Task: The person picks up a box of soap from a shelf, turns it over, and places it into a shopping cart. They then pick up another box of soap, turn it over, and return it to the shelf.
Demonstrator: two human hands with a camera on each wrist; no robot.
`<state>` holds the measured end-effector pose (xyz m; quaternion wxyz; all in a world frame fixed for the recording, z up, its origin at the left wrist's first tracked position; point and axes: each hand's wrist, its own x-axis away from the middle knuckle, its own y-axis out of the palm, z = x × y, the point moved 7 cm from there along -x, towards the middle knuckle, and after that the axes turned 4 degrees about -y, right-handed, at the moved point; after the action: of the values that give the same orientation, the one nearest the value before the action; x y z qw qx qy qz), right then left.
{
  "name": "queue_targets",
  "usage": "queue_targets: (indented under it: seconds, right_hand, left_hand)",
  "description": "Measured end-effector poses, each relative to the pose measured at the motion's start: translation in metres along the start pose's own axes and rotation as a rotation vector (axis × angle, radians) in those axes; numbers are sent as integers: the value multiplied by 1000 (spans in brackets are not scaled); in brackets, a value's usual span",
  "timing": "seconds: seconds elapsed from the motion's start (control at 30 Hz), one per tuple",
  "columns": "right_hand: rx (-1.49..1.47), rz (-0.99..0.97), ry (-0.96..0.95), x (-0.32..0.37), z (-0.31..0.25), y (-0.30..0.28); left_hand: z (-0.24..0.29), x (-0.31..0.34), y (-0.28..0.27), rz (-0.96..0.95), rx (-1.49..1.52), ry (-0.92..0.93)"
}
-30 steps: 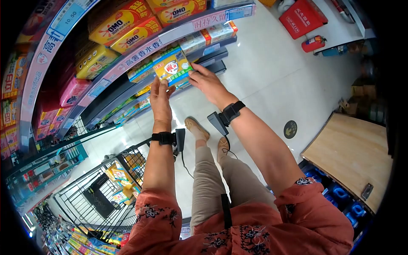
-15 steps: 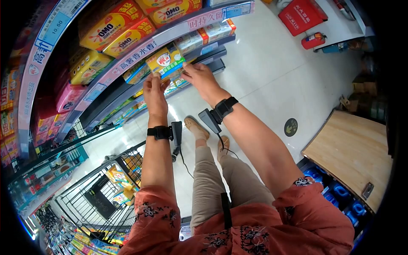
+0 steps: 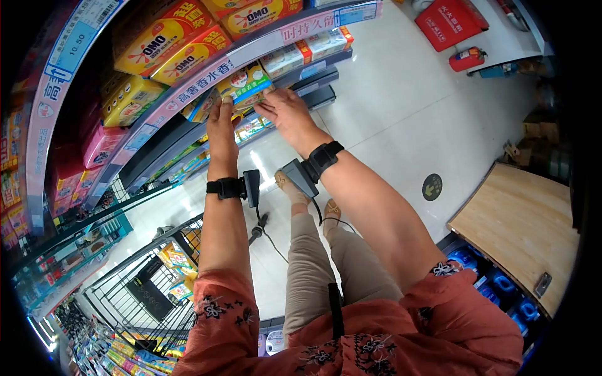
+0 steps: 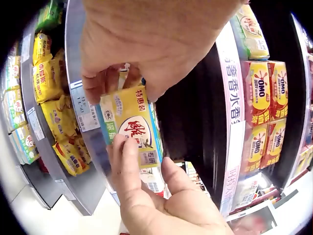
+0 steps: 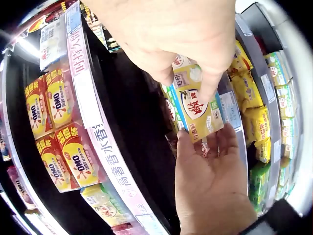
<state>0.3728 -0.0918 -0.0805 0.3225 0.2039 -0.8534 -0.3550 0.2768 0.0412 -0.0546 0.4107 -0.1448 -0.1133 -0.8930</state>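
Note:
Both hands hold one yellow-and-blue soap pack [image 3: 249, 80] at the edge of a lower shelf, beneath the strip with a pink label. My left hand [image 3: 222, 131] grips its left end, thumb on the near side. At the other end my right hand [image 3: 291, 119] pinches the pack between thumb and fingers. The left wrist view shows the pack's printed face [image 4: 132, 122] between the two hands. From the right wrist, the same pack [image 5: 195, 105] appears beside the dark shelf space, with other packs partly hidden behind it.
Red-and-yellow OMO boxes [image 3: 153, 47] fill the shelf above. White packs [image 3: 307, 51] stand to the right on the same shelf. A wire shopping cart [image 3: 116, 294] with several yellow packs is at my left. A wooden-topped stand [image 3: 514, 232] lies at right.
Both hands have moved the soap pack away from the body and in toward the shelf. It was in front of the shelf edge and now lies partly under the label strip.

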Motion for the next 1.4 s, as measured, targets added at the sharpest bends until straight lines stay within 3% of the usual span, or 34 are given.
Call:
queue_targets:
  seconds: [0.13, 0.23, 0.33, 0.43, 0.47, 0.63, 0.73, 0.83, 0.9, 0.97, 1.0, 1.1, 1.2, 1.4]
  right_hand:
    - [-45, 32, -25, 7, -1, 7]
    - [-30, 29, -26, 9, -5, 9]
    - [-38, 69, -16, 9, -2, 5]
    - [-45, 112, -13, 4, 4, 0]
    - [-44, 126, -11, 3, 8, -3]
    - [-60, 77, -18, 3, 9, -5]
    - [-67, 56, -19, 2, 8, -2]
    - [-71, 24, -13, 6, 4, 1]
    - [-65, 23, -11, 10, -1, 5]
    - [-47, 66, -13, 14, -4, 9]
    - [-54, 61, -17, 14, -3, 10]
    - [-57, 55, -27, 15, -1, 11]
    - [-37, 38, -40, 17, -7, 22]
    - [-23, 5, -8, 14, -8, 32]
  left_hand:
    - [5, 8, -15, 138, 1, -27]
    - [14, -21, -70, 433, -517, 605]
    - [53, -13, -65, 548, -1217, 772]
    - [49, -46, -75, 291, -1303, 440]
    - [47, -51, -76, 263, -1358, 435]
    - [54, -58, -83, 138, -1585, 456]
    - [50, -62, -103, 139, -1663, 719]
    - [46, -68, -145, 136, -1488, 299]
    - [51, -54, -152, 265, -1559, 294]
    - [69, -25, -121, 354, -1606, 489]
    - [88, -2, -85, 273, -1311, 858]
    - [41, -20, -49, 36, -920, 534]
    - [19, -1, -5, -20, -379, 99]
    - [25, -11, -1, -19, -484, 176]
